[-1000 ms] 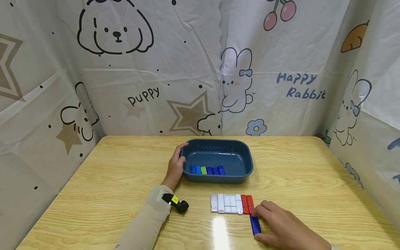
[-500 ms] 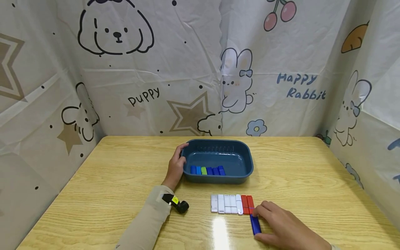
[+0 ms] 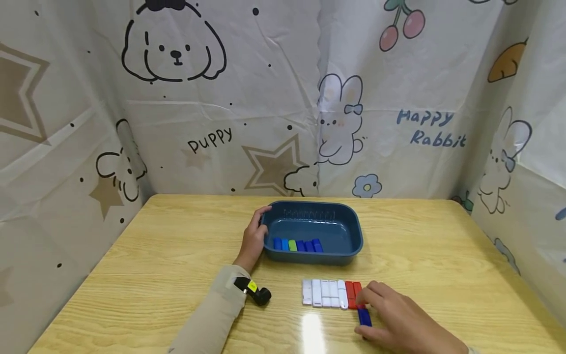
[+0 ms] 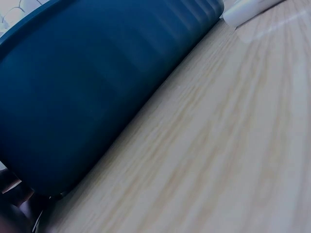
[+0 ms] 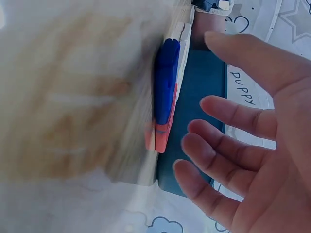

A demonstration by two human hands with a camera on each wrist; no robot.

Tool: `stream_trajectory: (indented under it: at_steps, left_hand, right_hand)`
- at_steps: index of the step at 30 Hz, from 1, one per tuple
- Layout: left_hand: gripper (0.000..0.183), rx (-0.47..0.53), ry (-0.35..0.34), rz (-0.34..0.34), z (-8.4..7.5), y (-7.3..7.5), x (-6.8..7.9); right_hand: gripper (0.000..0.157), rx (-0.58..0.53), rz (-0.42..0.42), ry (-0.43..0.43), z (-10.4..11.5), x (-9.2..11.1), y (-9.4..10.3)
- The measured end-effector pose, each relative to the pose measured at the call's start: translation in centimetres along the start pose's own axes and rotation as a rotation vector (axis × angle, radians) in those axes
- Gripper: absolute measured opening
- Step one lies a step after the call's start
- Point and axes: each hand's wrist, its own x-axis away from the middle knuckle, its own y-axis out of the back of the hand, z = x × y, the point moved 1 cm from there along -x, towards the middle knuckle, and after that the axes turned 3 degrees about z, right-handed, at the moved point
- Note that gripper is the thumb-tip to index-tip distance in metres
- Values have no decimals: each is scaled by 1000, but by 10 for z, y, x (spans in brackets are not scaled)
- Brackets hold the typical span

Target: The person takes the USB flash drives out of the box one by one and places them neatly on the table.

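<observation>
My left hand (image 3: 253,240) holds the left side of a dark teal plastic basin (image 3: 314,258), fingers at its rim. Inside lie several blue sticks (image 3: 309,246) and a green one (image 3: 293,245). My right hand (image 3: 404,319) hovers around a blue plastic stick (image 3: 364,317), shaped like a USB flash drive. In the right wrist view, the thumb and fingers (image 5: 214,155) are spread and apart from this blue stick (image 5: 166,82). It lies below two red sticks (image 3: 352,294), which end a row of several white sticks (image 3: 325,294). My right fingers hide part of it.
A wooden table (image 3: 146,275) bears everything, with patterned cloth (image 3: 274,98) hanging behind and at both sides. A black wrist camera (image 3: 261,296) is strapped to my left sleeve (image 3: 212,309). The basin stands behind the row of sticks.
The head view has shifted slightly. My right thumb and fingers have moved a little off the blue stick and cover more of it from above. The left hand stays on the basin.
</observation>
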Motion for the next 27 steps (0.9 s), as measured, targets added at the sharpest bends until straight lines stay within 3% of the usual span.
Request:
stream_trajectory:
  at_steps: [7,14,19,27]
  left_hand:
    - [55,3,-4,-5,0,-1,0]
    - [55,2,3,-7,0,1,1]
    - [54,10,-7,-10,1,1,1]
    - [55,19,-28,-11,4,1,0]
  right_hand:
    - [34,126,-203,131,2,-15,6]
    - [32,129,-368,250,3,-48,26]
    - [30,95,-382,226,3,-75,36]
    - [28,-33,-281,170,5,-124,35]
